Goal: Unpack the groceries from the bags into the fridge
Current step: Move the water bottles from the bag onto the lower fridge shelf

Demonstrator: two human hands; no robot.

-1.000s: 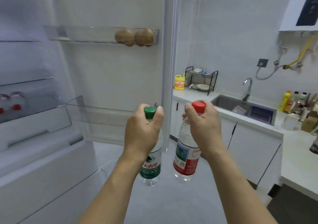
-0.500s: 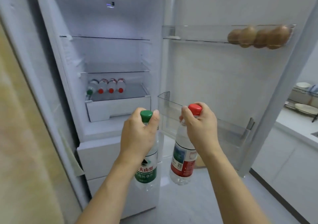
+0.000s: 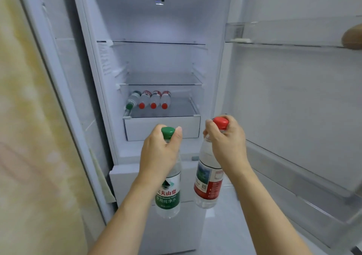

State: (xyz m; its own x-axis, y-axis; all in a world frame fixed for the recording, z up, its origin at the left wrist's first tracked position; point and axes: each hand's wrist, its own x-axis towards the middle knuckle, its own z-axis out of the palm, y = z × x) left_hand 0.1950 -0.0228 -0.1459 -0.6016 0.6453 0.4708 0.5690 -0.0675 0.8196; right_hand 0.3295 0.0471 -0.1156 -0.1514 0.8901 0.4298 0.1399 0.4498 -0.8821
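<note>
Pale wall and light floor around a white appliance

A yellowish, mottled wall (image 3: 29,127) fills the left side, running close beside the white cabinet side panel (image 3: 64,98). Below, a light grey floor (image 3: 219,233) shows smooth and faintly glossy (no pattern can be made out). The light is cool and even, with a bluish cast toward the upper middle; soft shadow lies along the wall's edge.

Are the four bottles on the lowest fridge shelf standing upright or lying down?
Lying down. The four bottles lie side by side on the shelf, with their caps, one green and three red, pointing toward the open front.
</note>
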